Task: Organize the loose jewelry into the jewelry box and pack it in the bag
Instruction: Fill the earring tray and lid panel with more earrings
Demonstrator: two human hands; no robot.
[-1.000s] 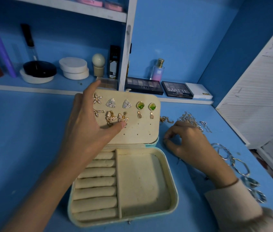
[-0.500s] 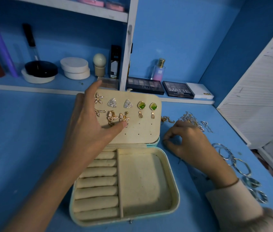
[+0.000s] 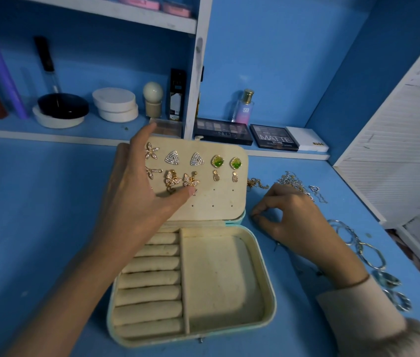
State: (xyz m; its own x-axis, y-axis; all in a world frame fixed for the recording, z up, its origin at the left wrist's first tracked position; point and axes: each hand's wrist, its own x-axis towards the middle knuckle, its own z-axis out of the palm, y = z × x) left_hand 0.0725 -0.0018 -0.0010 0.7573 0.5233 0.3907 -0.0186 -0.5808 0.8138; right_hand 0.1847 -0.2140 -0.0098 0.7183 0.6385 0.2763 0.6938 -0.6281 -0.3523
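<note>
Left grip [image 3: 136, 191], fingers straight, steadies the box [image 3: 269, 295] lid [image 3: 219, 202], thumb pressing a butterfly earring [image 3: 191, 181], likely to seat it. Right grip [image 3: 288, 222] pinches at the table [image 3: 36, 202] beside the box, near loose chains [image 3: 294, 181]; whether it holds anything, I cannot tell.

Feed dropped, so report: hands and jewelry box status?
Left hand open, thumb by butterfly earring on lid. Right hand pinching at table, item unseen. Jewelry box open, nothing blocking.

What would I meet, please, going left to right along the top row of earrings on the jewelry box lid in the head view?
flower earring, left triangle earring, right triangle earring, left green earring, right green earring
</note>
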